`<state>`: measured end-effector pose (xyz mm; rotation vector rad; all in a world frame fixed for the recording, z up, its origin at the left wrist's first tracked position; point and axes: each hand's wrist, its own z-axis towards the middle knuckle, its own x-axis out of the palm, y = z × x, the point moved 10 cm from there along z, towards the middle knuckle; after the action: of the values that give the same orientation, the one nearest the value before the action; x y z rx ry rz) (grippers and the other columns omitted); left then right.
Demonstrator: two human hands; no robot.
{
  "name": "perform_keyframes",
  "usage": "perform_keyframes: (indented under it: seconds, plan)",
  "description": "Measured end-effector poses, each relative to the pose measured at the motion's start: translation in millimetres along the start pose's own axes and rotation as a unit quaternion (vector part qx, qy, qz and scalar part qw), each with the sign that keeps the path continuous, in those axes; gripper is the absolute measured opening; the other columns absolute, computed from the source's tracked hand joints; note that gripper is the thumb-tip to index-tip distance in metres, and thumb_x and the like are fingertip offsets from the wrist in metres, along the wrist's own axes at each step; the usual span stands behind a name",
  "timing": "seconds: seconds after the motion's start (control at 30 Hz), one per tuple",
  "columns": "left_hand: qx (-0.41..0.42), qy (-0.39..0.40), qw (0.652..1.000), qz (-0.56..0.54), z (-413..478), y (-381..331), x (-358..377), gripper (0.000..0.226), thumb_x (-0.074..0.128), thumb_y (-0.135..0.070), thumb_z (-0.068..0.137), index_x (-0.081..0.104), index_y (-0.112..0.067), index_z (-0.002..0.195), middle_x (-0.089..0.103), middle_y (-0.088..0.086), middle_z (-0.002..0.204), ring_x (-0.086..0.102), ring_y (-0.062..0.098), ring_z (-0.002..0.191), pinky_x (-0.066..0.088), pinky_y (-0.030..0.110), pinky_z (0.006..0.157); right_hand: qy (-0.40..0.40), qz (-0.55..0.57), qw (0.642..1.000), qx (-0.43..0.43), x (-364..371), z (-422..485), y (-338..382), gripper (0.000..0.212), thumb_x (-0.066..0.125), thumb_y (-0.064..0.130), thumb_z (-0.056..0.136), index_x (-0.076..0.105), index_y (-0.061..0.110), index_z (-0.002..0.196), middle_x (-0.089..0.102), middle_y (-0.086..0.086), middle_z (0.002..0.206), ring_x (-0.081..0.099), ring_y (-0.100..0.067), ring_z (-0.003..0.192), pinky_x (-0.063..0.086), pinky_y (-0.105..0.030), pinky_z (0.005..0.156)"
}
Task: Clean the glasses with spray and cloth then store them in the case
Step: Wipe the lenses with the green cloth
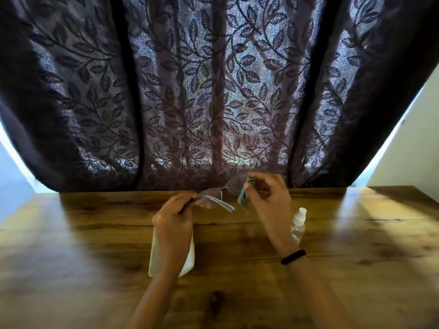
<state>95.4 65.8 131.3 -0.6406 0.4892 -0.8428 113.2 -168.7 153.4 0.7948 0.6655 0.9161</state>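
Clear-framed glasses (213, 197) hang in the air above the far part of the wooden table (95, 233). My left hand (174, 222) pinches their left end, with one temple arm sticking out toward me. My right hand (268, 200) pinches a green cloth (243, 198) against the right lens. A small clear spray bottle (298, 225) with a white cap stands on the table just right of my right wrist. A white glasses case (190, 260) lies under my left forearm, mostly hidden by it.
A dark leaf-patterned curtain (213, 91) hangs right behind the table's far edge. Bright light falls on the table's left and right ends. A black band (293, 256) circles my right wrist.
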Motion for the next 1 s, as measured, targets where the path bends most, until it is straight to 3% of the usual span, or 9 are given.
perform_keyframes:
  seconds: [0.07, 0.13, 0.23, 0.3, 0.4, 0.53, 0.77, 0.87, 1.0]
  plan:
    - [-0.007, 0.006, 1.000, -0.007, -0.5, -0.3, 1.2, 0.033, 0.063, 0.018, 0.069, 0.072, -0.006, 0.089, 0.067, -0.006, 0.086, 0.061, -0.001, 0.078, 0.048, 0.008, 0.071, 0.025, -0.072, 0.996, -0.054, 11.1, -3.4, 9.5, 0.031, 0.066, 0.002, 0.079, 0.063, 0.010, 0.110, 0.061, 0.004, 0.091, 0.062, -0.004, 0.077, 0.050, -0.016, 0.074]
    - [-0.013, 0.004, 1.000, -0.016, -0.2, -1.0, 0.8, 0.033, 0.062, 0.017, 0.070, 0.072, -0.008, 0.090, 0.068, -0.005, 0.085, 0.062, -0.001, 0.078, 0.050, 0.011, 0.070, 0.026, -0.132, 0.987, -0.087, 16.9, -8.0, 13.7, 0.040, 0.064, 0.004, 0.082, 0.056, 0.011, 0.120, 0.065, -0.003, 0.098, 0.060, -0.016, 0.086, 0.048, -0.024, 0.078]
    - [-0.013, -0.014, 1.000, -0.020, 0.9, -1.0, -3.0, 0.030, 0.063, 0.018, 0.070, 0.072, -0.004, 0.088, 0.071, 0.005, 0.083, 0.064, 0.007, 0.075, 0.053, 0.022, 0.069, 0.025, -0.216, 0.965, -0.147, 24.0, -14.7, 19.6, 0.029, 0.063, 0.007, 0.084, 0.061, 0.009, 0.113, 0.068, -0.007, 0.105, 0.057, -0.024, 0.096, 0.040, -0.024, 0.084]
    - [-0.009, -0.017, 1.000, -0.017, 1.6, -1.4, -4.8, 0.028, 0.062, 0.018, 0.071, 0.072, -0.002, 0.088, 0.071, 0.007, 0.082, 0.064, 0.008, 0.075, 0.054, 0.020, 0.069, 0.046, -0.244, 0.953, -0.172, 31.3, -18.4, 19.5, 0.025, 0.062, 0.005, 0.084, 0.065, 0.008, 0.109, 0.068, -0.006, 0.109, 0.055, -0.025, 0.099, 0.042, -0.029, 0.087]
    - [-0.004, -0.017, 1.000, -0.019, 2.2, -2.7, -6.1, 0.029, 0.062, 0.019, 0.071, 0.072, -0.002, 0.088, 0.070, 0.004, 0.082, 0.064, 0.007, 0.076, 0.052, 0.012, 0.070, 0.075, -0.220, 0.956, -0.181, 37.6, -24.0, 19.0, 0.031, 0.060, -0.009, 0.079, 0.067, 0.008, 0.103, 0.069, -0.006, 0.107, 0.058, -0.023, 0.095, 0.047, -0.028, 0.081]
    - [-0.004, -0.021, 1.000, -0.020, 2.3, -3.2, -7.7, 0.032, 0.062, 0.020, 0.071, 0.072, -0.006, 0.087, 0.069, 0.000, 0.082, 0.063, 0.003, 0.076, 0.050, 0.010, 0.070, 0.098, -0.180, 0.960, -0.189, 40.6, -26.7, 21.2, 0.036, 0.057, -0.016, 0.076, 0.069, 0.008, 0.099, 0.070, -0.005, 0.103, 0.059, -0.022, 0.094, 0.042, -0.017, 0.081]
    - [0.001, -0.018, 1.000, -0.010, 5.9, -3.6, -8.2, 0.031, 0.061, 0.019, 0.071, 0.072, -0.006, 0.086, 0.068, -0.001, 0.082, 0.063, 0.005, 0.076, 0.049, 0.009, 0.069, 0.086, -0.270, 0.941, -0.186, 31.3, -21.6, 15.1, 0.040, 0.057, -0.015, 0.073, 0.066, 0.003, 0.107, 0.068, -0.008, 0.111, 0.057, -0.028, 0.096, 0.039, -0.019, 0.082]
    - [-0.007, -0.006, 1.000, -0.020, 7.1, 1.1, -5.6, 0.028, 0.060, 0.018, 0.073, 0.072, -0.005, 0.086, 0.072, 0.007, 0.084, 0.067, 0.012, 0.075, 0.055, 0.022, 0.071, 0.078, -0.307, 0.930, -0.184, 28.4, -18.2, 11.1, 0.038, 0.058, -0.012, 0.076, 0.065, 0.003, 0.110, 0.067, -0.008, 0.114, 0.056, -0.029, 0.096, 0.039, -0.020, 0.082]
    - [-0.011, -0.021, 0.999, -0.021, 7.5, 1.2, -7.3, 0.026, 0.062, 0.016, 0.074, 0.072, -0.003, 0.088, 0.073, 0.009, 0.083, 0.068, 0.015, 0.075, 0.055, 0.023, 0.071, 0.090, -0.262, 0.945, -0.175, 34.8, -19.6, 9.9, 0.033, 0.054, -0.005, 0.085, 0.061, 0.007, 0.115, 0.064, -0.006, 0.119, 0.050, -0.023, 0.102, 0.033, -0.016, 0.087]
